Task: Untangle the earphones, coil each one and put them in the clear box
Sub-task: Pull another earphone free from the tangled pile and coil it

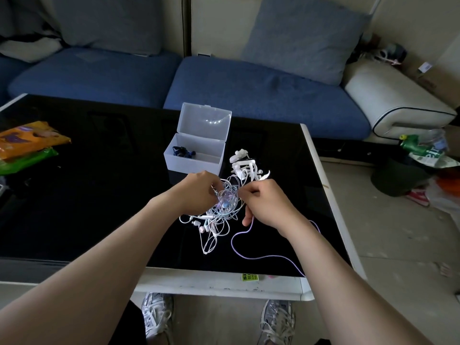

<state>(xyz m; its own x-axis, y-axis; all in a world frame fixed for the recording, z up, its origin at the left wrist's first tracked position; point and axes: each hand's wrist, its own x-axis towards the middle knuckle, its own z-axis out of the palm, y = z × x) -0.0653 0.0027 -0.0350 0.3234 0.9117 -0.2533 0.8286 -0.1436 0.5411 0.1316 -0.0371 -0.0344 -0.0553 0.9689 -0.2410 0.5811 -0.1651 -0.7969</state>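
Centrally, a tangle of thin white and pale-coloured earphone cords lies on the black table, partly lifted between both hands. The left grip comes in from the lower left, its fingers curled and pinching cords at the tangle's left edge. The right grip meets it from the right, thumb and forefinger nipped on cords at the tangle's right edge. A lilac cable comes out from under the right grip's lower fingers, loops down over the glass and runs to the table's near right edge. Several earbuds and a white remote lie loose on the table at the bottom of the tangle.

Just above the hands stands the clear box, its hinged lid tipped up and back. A dark blue earphone lies coiled in its left end. Just right of the box sits a heap of white earphones, touching the top of the tangle.

At the left edge of the frame an orange packet lies on a green packet. A yellow sticker is on the table's white front rim. Beyond the table, across the top of the frame, is a blue sofa with a blue cushion. Two pale laced shoes show at the bottom.
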